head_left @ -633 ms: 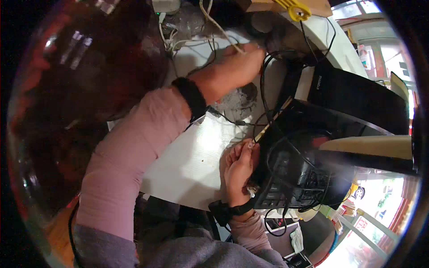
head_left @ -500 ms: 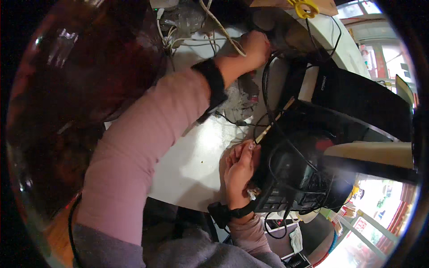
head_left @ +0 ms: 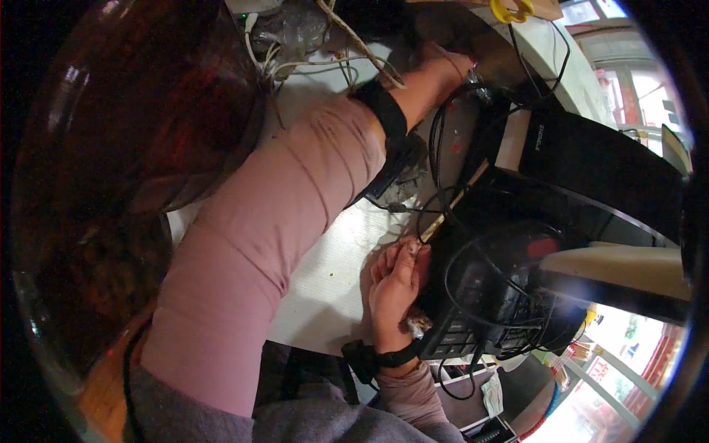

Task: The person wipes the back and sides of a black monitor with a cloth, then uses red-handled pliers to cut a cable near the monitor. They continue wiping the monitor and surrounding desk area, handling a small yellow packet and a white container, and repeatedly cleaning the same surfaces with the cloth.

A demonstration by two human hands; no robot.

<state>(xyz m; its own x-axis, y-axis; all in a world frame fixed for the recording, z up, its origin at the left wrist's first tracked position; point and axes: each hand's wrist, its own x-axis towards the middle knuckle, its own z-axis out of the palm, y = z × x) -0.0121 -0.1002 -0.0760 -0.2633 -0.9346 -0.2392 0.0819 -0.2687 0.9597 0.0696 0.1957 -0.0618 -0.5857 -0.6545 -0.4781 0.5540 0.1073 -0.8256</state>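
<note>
My left hand reaches across to the far part of the white table, beside looped black cables. Its fingertips are in shadow, near something small and shiny, so I cannot make out a hold. Closer in, my right hand is closed, with thumb and forefinger pinched at the lower end of a thin pale stick. The stick slants up and to the right along dark equipment. Just right of this hand lies a black keyboard with cables over it.
A large dark red glossy object fills the left side. White cables and clear plastic lie at the back. Black panel-like equipment stands to the right. Yellow scissors handles show at the top.
My left hand has moved farther away and to the right, toward the cables, its forearm shifting with it. My right hand keeps its place at the stick. The view has shifted slightly.
</note>
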